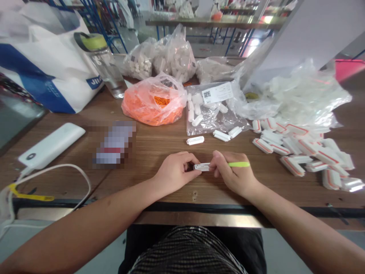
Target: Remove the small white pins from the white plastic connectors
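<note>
White piece (201, 167) sits in left hand (174, 171), lime handle (240, 164) in right hand (235, 178).

On the wooden table (159, 140), at far left, stood a blue-and-white bag (47, 62), a green-lidded clear bottle (105, 68) just right of it. Nearer lay a white power bank (53, 146), its cable (90, 186) looping toward the near edge, and right of that a pixelated object (115, 142). A blue-legged bench (219, 23) stood far off, a pale pillar (310, 42) far right.
</note>
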`<state>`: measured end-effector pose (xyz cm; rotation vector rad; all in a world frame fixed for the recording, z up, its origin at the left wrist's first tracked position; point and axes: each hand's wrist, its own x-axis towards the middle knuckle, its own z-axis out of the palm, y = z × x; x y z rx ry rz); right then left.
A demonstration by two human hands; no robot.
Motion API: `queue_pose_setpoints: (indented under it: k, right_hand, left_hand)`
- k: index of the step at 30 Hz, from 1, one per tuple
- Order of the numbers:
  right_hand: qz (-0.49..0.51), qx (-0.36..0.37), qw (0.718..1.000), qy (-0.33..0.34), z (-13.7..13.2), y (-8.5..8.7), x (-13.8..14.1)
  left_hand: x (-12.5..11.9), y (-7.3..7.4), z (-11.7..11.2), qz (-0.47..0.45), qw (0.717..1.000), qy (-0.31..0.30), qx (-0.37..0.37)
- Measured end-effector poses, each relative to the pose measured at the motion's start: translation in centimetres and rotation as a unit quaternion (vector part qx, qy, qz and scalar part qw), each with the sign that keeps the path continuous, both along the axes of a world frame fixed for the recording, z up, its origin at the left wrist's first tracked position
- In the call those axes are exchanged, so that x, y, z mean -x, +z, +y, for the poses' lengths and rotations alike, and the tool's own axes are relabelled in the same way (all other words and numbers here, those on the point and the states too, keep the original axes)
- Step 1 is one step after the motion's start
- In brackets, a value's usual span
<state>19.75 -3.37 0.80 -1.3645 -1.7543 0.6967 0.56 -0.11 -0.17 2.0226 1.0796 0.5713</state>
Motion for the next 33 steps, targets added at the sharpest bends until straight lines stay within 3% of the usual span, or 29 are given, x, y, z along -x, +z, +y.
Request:
queue_pose_setpoints:
  k: [5, 13, 27, 33]
  right_hand:
    - [0.071, 0.037, 0.996, -0.028, 0.12, -0.48, -0.3]
    - [0.098, 0.091, 0.99, -0.05, 0.34, -0.87, -0.18]
    - [0.077, 0.077, 0.993, -0.033, 0.36, -0.67, -0.15]
    - [0.18, 0.093, 0.977, -0.071, 0.45, -0.84, -0.6]
  left_hand:
    - [0.03, 0.06, 0.05, 0.004, 1.0, -0.007, 0.0]
    - [0.06, 0.05, 0.05, 0.006, 1.0, -0.006, -0.008]
    - [0.0, -0.08, 0.16, 0.004, 1.0, -0.008, -0.005]
    - [0.04, 0.04, 0.12, 0.012, 1.0, -0.008, -0.011]
